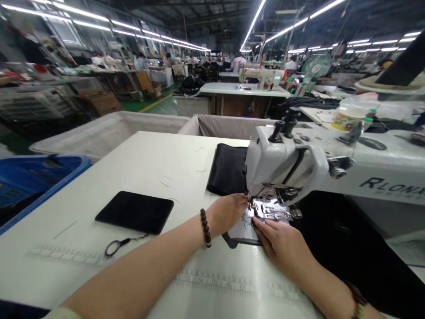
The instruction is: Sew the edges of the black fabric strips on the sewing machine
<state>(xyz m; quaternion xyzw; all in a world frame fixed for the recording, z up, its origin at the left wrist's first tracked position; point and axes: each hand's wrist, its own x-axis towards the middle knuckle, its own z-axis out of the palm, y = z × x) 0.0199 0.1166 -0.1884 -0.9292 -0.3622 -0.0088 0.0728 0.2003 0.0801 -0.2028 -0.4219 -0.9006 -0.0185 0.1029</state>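
A white sewing machine (285, 155) stands on the right of the table. My left hand (229, 215) reaches to its needle area, fingertips pinched together beside the presser foot; whatever they grip is too small to make out. My right hand (280, 239) rests with its fingers stretched out, tips touching the shiny metal needle plate (241, 228) just in front of the foot. Behind my left hand lies a folded black fabric piece (227, 168), partly hidden by the machine head. Black fabric (345, 239) also spreads under the machine arm to the right.
On the table's left lies a black phone-like slab (136, 212) with a ring strap (113, 248). Loose threads (165, 184) and a printed ruler scale (212, 282) mark the white tabletop (139, 159). Pale bins (116, 126) border the far edge; a blue basket (76, 166) stands left.
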